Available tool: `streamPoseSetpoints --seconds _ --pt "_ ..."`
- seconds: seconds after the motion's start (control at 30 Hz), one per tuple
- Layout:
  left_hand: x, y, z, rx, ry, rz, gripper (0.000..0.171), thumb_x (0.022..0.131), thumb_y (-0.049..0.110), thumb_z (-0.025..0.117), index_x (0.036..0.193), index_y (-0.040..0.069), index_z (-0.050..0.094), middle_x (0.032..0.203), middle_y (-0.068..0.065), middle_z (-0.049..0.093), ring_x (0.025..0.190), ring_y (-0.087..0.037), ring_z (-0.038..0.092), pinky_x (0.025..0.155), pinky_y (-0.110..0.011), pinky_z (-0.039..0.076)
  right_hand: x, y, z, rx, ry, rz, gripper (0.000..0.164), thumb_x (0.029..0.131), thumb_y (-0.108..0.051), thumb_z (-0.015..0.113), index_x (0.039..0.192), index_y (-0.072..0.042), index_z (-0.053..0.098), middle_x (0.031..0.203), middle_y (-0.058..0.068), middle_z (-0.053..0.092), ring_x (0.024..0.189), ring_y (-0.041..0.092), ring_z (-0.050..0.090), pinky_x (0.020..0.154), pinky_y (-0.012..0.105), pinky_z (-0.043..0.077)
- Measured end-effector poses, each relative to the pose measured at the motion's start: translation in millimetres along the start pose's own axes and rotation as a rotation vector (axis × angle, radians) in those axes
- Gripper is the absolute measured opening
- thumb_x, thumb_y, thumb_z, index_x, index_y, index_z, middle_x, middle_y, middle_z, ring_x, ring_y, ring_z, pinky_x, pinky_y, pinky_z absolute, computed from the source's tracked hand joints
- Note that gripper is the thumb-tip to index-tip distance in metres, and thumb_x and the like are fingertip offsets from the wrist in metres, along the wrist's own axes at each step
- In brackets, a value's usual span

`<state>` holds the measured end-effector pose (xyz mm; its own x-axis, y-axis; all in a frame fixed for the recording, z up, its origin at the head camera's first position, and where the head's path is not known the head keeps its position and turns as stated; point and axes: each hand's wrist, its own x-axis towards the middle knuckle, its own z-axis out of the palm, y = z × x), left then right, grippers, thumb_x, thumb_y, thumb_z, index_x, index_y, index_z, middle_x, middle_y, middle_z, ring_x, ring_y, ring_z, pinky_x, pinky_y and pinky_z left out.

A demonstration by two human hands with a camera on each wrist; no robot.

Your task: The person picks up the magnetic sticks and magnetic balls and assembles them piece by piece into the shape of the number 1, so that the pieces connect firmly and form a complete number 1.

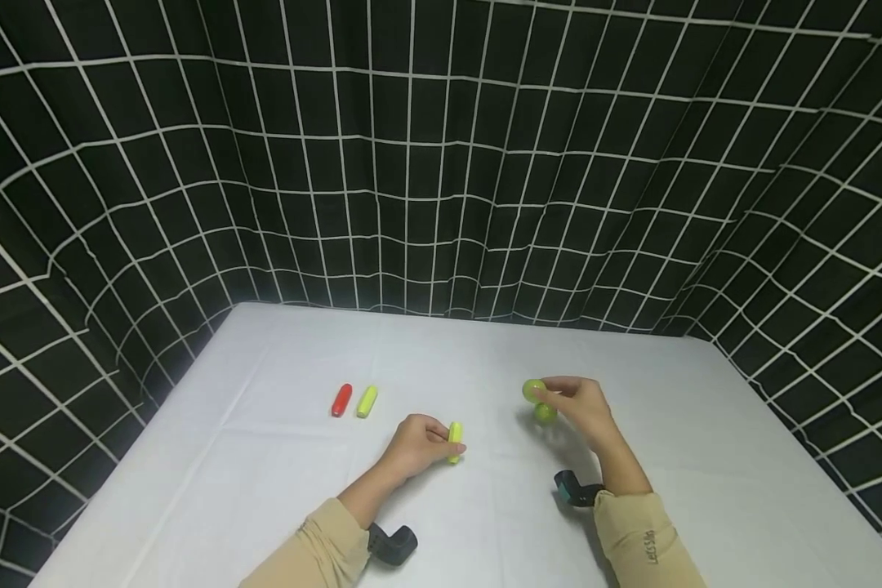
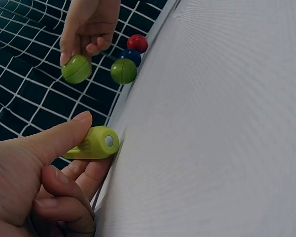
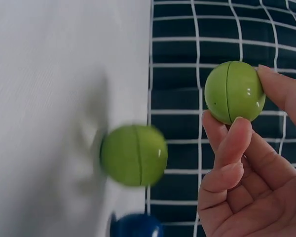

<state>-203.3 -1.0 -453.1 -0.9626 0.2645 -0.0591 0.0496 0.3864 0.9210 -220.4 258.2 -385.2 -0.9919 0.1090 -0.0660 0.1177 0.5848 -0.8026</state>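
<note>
My left hand (image 1: pixel 415 447) pinches a short yellow highlighter (image 2: pixel 101 142) between thumb and fingers, low over the white table. A pale round spot marks the end facing the left wrist camera. Further right, my right hand (image 1: pixel 579 408) holds a green ball (image 3: pixel 235 92) by its fingertips, raised off the table. This ball has a thin seam around it. Beneath it a second green ball (image 3: pixel 134 155) rests on the table. Beyond that one, in the left wrist view, a blue ball (image 2: pixel 131 57) and a red ball (image 2: pixel 137 43) sit in line; the head view does not show them.
A red highlighter (image 1: pixel 341 400) and another yellow highlighter (image 1: pixel 367 402) lie side by side left of centre on the white tabletop (image 1: pixel 265 474). Dark cloth with a white grid (image 1: pixel 426 171) hangs behind and at both sides of the table.
</note>
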Motion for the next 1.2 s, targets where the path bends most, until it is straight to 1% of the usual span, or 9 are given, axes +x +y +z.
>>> streamPoseSetpoints --seconds 0.07,0.13,0.23,0.43,0.57,0.7,0.9,1.1,1.2 --pt "-0.6 0.9 0.1 -0.001 -0.001 -0.008 0.029 0.073 0.023 0.078 0.087 0.000 0.066 0.072 -0.004 0.067 0.065 -0.011 0.060 0.059 -0.024 0.047 2.3 -2.8 5.7 0.008 -0.009 -0.022 0.055 0.082 -0.039 0.069 0.119 0.002 0.060 0.124 0.022 0.058 0.110 0.030 0.053 0.094 0.044 0.043" --pt "-1.0 1.6 0.2 -0.002 -0.004 -0.016 0.029 0.073 0.023 0.078 0.087 0.001 0.066 0.072 -0.004 0.067 0.065 -0.011 0.060 0.060 -0.024 0.047 4.7 -5.9 11.4 0.024 -0.017 -0.047 0.051 0.082 -0.035 0.070 0.116 0.002 0.062 0.119 0.021 0.060 0.100 0.025 0.057 0.087 0.038 0.047" --pt "-1.5 2.1 0.6 -0.005 -0.006 -0.023 0.029 0.073 0.023 0.078 0.087 0.001 0.066 0.071 -0.004 0.067 0.065 -0.012 0.059 0.060 -0.024 0.047 6.3 -11.9 19.9 0.017 -0.019 -0.070 0.049 0.081 -0.034 0.071 0.113 0.001 0.064 0.114 0.020 0.064 0.090 0.020 0.060 0.078 0.031 0.049" --pt "-1.5 0.8 0.8 -0.018 -0.007 -0.027 0.028 0.072 0.023 0.078 0.085 0.001 0.066 0.070 -0.004 0.066 0.063 -0.011 0.059 0.059 -0.024 0.047 7.5 -23.3 36.6 0.009 -0.026 -0.092 0.046 0.078 -0.035 0.073 0.109 -0.002 0.066 0.111 0.016 0.066 0.084 0.017 0.062 0.070 0.025 0.047" --pt "-1.4 0.1 0.5 -0.027 -0.005 -0.028 0.029 0.072 0.024 0.079 0.085 0.001 0.066 0.070 -0.004 0.067 0.063 -0.012 0.059 0.059 -0.024 0.046 9.0 -27.4 46.1 0.024 -0.043 -0.130 0.043 0.077 -0.032 0.074 0.106 -0.001 0.067 0.108 0.016 0.067 0.079 0.014 0.060 0.068 0.023 0.047" --pt "-1.5 0.9 0.2 -0.026 -0.002 -0.025 0.028 0.073 0.024 0.078 0.085 0.001 0.066 0.070 -0.004 0.067 0.064 -0.011 0.060 0.060 -0.024 0.047 10.4 -31.1 53.5 0.052 -0.058 -0.149 0.040 0.077 -0.028 0.075 0.104 0.000 0.068 0.104 0.016 0.068 0.074 0.012 0.058 0.066 0.023 0.047" --pt "-1.1 2.9 -0.3 -0.021 0.002 -0.015 0.028 0.073 0.023 0.078 0.085 0.001 0.066 0.070 -0.004 0.067 0.063 -0.011 0.060 0.060 -0.024 0.047 9.1 -37.0 61.8 0.055 -0.078 -0.160 0.039 0.076 -0.028 0.076 0.102 -0.001 0.069 0.101 0.014 0.069 0.072 0.010 0.055 0.064 0.023 0.046" --pt "-0.3 2.2 -0.8 -0.020 -0.007 -0.012 0.029 0.074 0.025 0.078 0.086 0.001 0.067 0.071 -0.004 0.068 0.064 -0.011 0.060 0.060 -0.024 0.047 8.1 -39.8 70.8 0.033 -0.077 -0.145 0.038 0.074 -0.029 0.077 0.100 -0.002 0.070 0.099 0.012 0.069 0.073 0.012 0.053 0.061 0.023 0.044" --pt "-0.4 2.1 -1.0 -0.030 -0.009 -0.007 0.028 0.074 0.024 0.077 0.085 0.001 0.066 0.071 -0.005 0.068 0.064 -0.011 0.061 0.060 -0.024 0.047 7.1 -40.3 74.8 0.032 -0.092 -0.145 0.037 0.074 -0.029 0.077 0.099 -0.004 0.070 0.098 0.010 0.069 0.072 0.012 0.053 0.061 0.023 0.043"
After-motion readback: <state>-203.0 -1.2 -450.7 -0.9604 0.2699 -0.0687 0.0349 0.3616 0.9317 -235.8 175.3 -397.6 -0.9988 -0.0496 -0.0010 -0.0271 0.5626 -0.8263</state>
